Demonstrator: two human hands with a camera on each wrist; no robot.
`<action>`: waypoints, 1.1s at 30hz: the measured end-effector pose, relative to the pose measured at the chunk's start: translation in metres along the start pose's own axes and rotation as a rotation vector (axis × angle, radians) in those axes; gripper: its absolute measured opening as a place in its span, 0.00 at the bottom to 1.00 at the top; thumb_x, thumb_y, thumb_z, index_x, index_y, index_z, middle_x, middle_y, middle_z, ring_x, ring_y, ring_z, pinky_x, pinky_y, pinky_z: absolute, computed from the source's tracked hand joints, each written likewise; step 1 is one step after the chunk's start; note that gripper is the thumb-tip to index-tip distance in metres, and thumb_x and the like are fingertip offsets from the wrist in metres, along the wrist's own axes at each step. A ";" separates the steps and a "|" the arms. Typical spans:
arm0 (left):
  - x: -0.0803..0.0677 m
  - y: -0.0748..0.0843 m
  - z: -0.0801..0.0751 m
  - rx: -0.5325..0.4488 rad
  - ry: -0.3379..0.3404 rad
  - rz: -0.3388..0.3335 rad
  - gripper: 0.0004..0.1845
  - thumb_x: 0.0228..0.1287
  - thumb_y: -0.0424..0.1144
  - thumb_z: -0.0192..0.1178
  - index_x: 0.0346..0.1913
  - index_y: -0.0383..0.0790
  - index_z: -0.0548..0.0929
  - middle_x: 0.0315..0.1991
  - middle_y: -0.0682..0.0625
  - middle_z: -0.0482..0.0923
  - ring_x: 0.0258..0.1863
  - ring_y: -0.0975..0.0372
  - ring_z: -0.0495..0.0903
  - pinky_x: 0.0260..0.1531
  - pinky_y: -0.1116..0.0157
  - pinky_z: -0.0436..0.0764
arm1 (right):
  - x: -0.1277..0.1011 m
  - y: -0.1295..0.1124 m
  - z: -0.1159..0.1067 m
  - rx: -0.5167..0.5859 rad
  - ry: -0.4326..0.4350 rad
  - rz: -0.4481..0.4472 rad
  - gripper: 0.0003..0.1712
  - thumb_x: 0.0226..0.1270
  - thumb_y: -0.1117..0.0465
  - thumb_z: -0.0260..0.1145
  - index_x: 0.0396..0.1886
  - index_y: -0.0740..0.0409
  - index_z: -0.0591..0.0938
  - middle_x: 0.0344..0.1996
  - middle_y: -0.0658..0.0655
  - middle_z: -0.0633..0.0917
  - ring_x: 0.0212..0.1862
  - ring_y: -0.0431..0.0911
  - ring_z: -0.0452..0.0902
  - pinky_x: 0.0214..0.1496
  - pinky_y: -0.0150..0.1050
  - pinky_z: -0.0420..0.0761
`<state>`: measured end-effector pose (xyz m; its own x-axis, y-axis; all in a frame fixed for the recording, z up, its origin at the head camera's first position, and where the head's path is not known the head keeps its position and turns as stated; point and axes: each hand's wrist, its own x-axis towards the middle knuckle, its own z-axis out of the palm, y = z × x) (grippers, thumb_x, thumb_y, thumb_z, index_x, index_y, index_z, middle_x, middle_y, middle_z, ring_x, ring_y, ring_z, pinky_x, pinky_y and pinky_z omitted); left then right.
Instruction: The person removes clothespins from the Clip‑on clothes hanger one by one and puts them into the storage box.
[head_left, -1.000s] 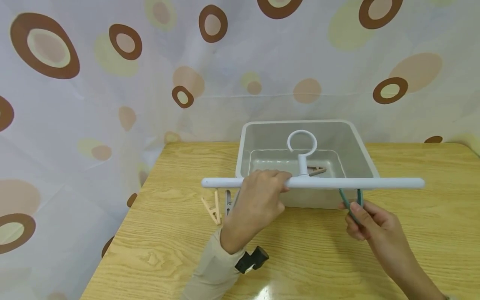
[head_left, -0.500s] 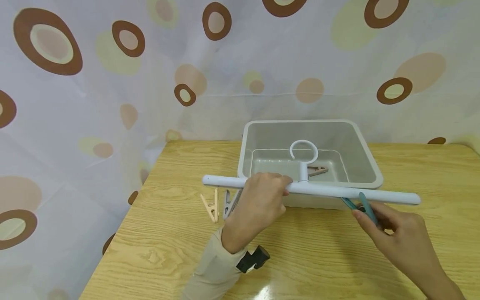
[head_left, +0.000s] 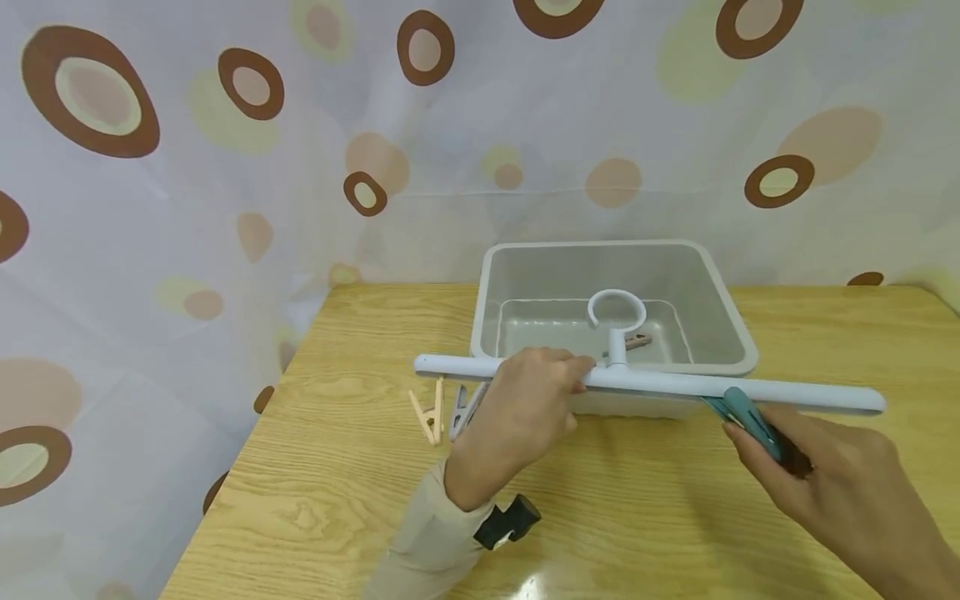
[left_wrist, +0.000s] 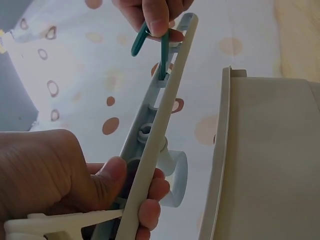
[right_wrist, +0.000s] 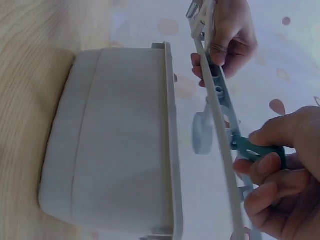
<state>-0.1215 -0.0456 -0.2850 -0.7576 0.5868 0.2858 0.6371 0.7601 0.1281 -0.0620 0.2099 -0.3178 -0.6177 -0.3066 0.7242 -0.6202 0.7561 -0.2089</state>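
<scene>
A white hanger bar (head_left: 675, 384) with a ring-shaped hook (head_left: 618, 310) is held up in front of the tub. My left hand (head_left: 517, 417) grips the bar left of the hook. With my right hand (head_left: 840, 475) I pinch a teal clothes peg (head_left: 752, 423) under the bar's right half. The left wrist view has one leg of this peg (left_wrist: 164, 57) touching a crosspiece in the bar's hollow underside. Beside my left hand, a cream peg (head_left: 430, 414) and a grey peg (head_left: 466, 408) hang from the bar's left part; my hand partly covers the grey one.
Behind the bar stands a light grey plastic tub (head_left: 731, 312) on the wooden table (head_left: 330, 467). A pinkish-brown peg (head_left: 638, 341) lies inside it. A patterned curtain (head_left: 465, 167) closes off the back and left.
My right hand has moved right and turned, its teal peg now more tilted and its legs pressed closer together. The bar's right end has dipped and the hook has lowered.
</scene>
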 end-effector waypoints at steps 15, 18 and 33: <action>-0.001 -0.003 -0.002 -0.072 0.034 -0.078 0.24 0.45 0.21 0.63 0.48 0.42 0.86 0.38 0.56 0.86 0.38 0.66 0.83 0.40 0.73 0.80 | -0.011 -0.004 0.000 -0.031 -0.006 0.082 0.26 0.71 0.42 0.55 0.23 0.56 0.79 0.14 0.39 0.75 0.17 0.24 0.65 0.13 0.22 0.61; -0.001 -0.004 -0.002 -0.080 0.038 -0.083 0.24 0.45 0.21 0.63 0.48 0.42 0.86 0.39 0.56 0.86 0.38 0.66 0.83 0.39 0.73 0.80 | -0.015 -0.004 0.000 -0.039 -0.030 0.101 0.22 0.69 0.46 0.61 0.25 0.59 0.82 0.16 0.44 0.81 0.21 0.25 0.71 0.15 0.21 0.67; -0.003 -0.007 -0.004 -0.091 0.055 -0.101 0.13 0.50 0.25 0.66 0.38 0.44 0.86 0.33 0.58 0.84 0.31 0.69 0.79 0.30 0.74 0.78 | -0.021 0.002 0.002 -0.094 0.022 -0.024 0.36 0.74 0.38 0.47 0.38 0.64 0.86 0.31 0.58 0.88 0.38 0.32 0.81 0.24 0.26 0.77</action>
<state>-0.1233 -0.0540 -0.2834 -0.8114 0.4903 0.3181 0.5698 0.7847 0.2440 -0.0511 0.2163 -0.3343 -0.5916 -0.3132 0.7429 -0.5861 0.7999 -0.1294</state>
